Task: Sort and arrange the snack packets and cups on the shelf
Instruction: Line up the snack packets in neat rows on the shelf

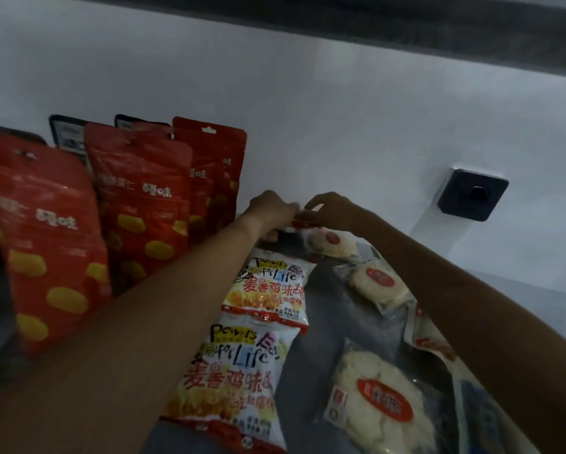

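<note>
On the shelf (pixel 324 322) I count 3 big red pouches (pixel 46 244) standing left, 2 white packets (pixel 242 371) flat mid, 3 clear bun packs (pixel 383 411) right. At the back, my left hand (pixel 272 208) and right hand (pixel 332 209) both pinch 1 small packet (pixel 303 221).

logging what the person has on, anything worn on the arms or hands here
Nothing worn that shows. The left hand and right hand are bare, with no gloves, and both forearms are uncovered with no sleeves in view. The dim, blurred picture shows no watch, band or ring.
</note>
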